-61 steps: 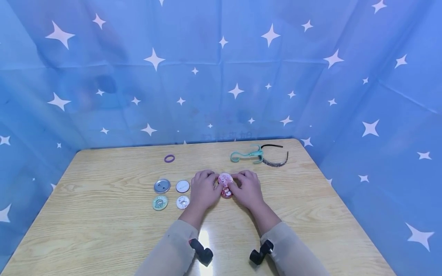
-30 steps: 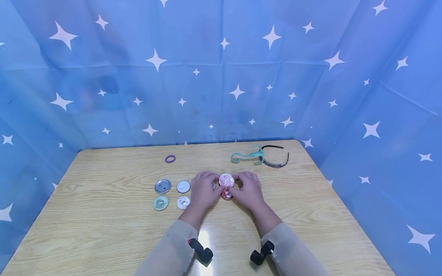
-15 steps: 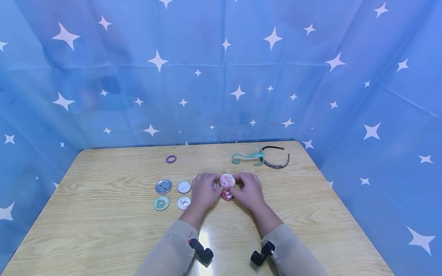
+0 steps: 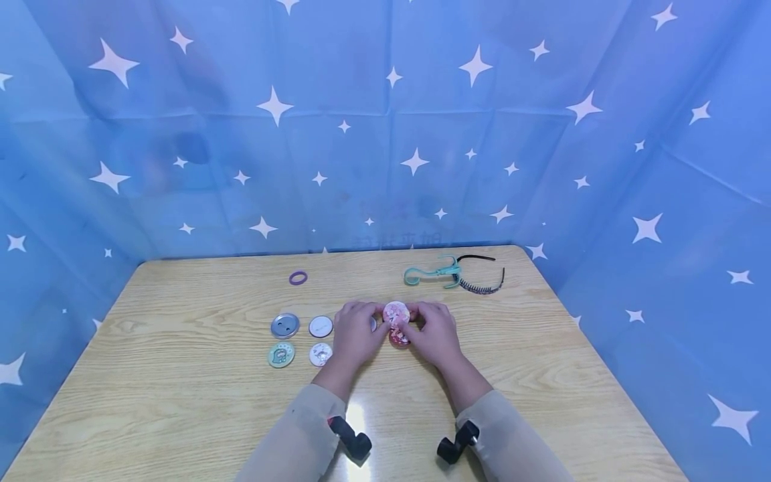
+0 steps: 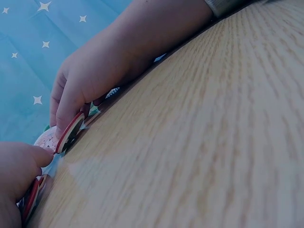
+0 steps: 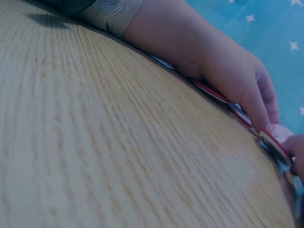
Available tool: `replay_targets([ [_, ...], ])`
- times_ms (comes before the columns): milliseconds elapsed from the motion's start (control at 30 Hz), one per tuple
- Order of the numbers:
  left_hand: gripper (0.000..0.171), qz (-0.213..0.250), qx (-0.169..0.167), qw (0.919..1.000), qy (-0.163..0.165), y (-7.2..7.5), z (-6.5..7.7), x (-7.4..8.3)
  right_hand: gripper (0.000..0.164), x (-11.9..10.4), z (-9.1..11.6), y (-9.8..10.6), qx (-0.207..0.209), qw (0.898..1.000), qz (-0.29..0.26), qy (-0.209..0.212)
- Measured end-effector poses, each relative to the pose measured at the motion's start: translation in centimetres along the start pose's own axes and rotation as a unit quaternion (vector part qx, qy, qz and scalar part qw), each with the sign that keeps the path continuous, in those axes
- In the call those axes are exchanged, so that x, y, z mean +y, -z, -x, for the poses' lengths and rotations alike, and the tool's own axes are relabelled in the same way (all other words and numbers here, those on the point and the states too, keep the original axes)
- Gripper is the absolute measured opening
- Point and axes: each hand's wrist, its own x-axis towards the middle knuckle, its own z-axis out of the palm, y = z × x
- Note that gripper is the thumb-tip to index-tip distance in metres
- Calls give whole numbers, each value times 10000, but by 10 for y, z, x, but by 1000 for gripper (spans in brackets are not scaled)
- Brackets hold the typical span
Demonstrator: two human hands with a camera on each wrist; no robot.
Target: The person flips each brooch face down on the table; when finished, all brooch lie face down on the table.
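Note:
Both hands meet over the middle of the wooden table. My left hand (image 4: 357,335) and my right hand (image 4: 432,331) pinch a round pink button badge (image 4: 395,312) from its two sides, index fingers at its edges and thumbs at its near edge. Just nearer lies a red button badge (image 4: 399,337), overlapped by the pink one and the right thumb. A red-rimmed badge (image 5: 71,132) leans at a slant between the hands in the left wrist view, and its dark underside shows. Part of a white badge (image 4: 373,324) shows under my left hand.
Left of the hands lie a grey-blue badge (image 4: 285,326), a green badge (image 4: 281,355) and two white badges (image 4: 321,327). Farther back are a purple ring (image 4: 298,278), a teal hook-shaped item (image 4: 430,272) and a black toothed headband (image 4: 482,289). A starry blue curtain (image 4: 337,167) hangs behind.
The red badge has shifted slightly right and partly under the right thumb. The pink badge has moved a little away from the person. Both hands stay almost in place.

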Motion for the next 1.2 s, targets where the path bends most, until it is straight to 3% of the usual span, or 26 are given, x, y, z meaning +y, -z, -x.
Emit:
replay_targets([
  [267,36,55,-15,10000,33,1,0,1,38,-1,1,1,28,9995,-300,-137],
  [900,37,-16,-125,9998,156,0,-1,1,41,1,-1,-1,105,9997,-222,-75],
  [1200,36,268,108,9996,51,-1,0,0,42,2,-1,-1,102,9997,-219,-22],
])
